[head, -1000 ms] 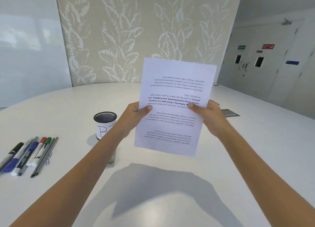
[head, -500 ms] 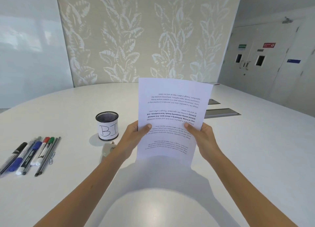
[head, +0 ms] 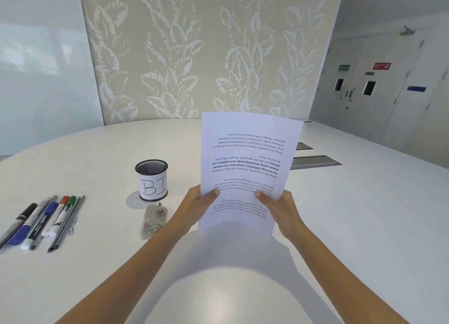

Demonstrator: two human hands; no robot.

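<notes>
here both hands pinched the sheet (head: 245,173) above the table (head: 364,226), left hand (head: 194,208) and right hand (head: 281,211) at its side edges; light and floppy, it seemed best gripped there.

Landmark: black mesh pen cup (head: 151,180) with a white "BI" label, upright on the white round counter (head: 364,226).
Left of the cup: row of capped markers and pens (head: 36,224), lying side by side.
Just before the cup: small silvery metal punch-like tool (head: 154,220).
Well right of the cup: grey metal hatches (head: 315,162) set in the counter.
Behind the cup: beige leaf-patterned wall panel (head: 194,51).
</notes>
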